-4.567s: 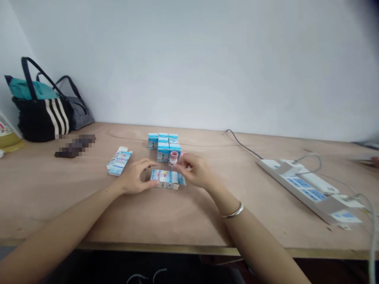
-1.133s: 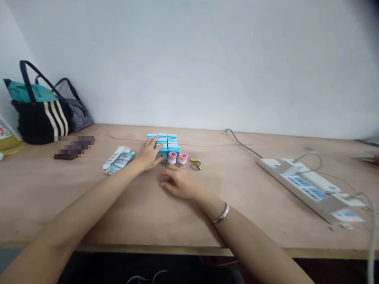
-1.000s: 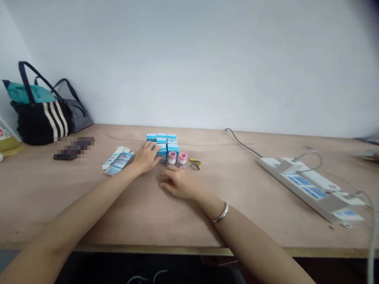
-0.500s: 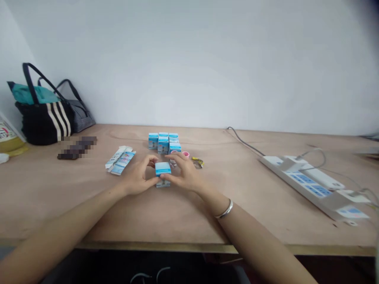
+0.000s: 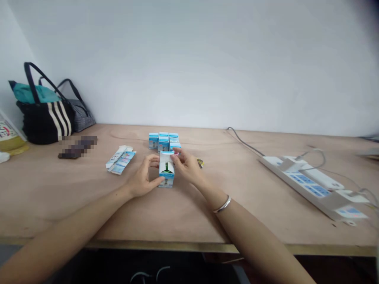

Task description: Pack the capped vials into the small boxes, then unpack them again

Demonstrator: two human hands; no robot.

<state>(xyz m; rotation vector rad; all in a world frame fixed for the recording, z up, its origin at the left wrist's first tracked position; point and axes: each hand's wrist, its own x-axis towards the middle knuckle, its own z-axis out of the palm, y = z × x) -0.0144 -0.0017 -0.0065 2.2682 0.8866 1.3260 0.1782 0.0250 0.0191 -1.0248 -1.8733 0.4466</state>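
Carton (image 5: 166, 169) stands between the hands (image 5: 141, 176) (image 5: 186, 166) (touching both).

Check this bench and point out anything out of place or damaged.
The flattened blue-and-white carton stands out: it lies unfolded on the plywood bench, while the small boxes near it stand upright. No spill or obvious damage shows.

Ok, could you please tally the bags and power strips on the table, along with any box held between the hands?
Bags: 2 (black tote with beige stripes, grey striped bag)
Power strips: 1 (white power strip)
Boxes between the hands: 1 (blue-and-white carton, between left hand and right hand)
Total: 4
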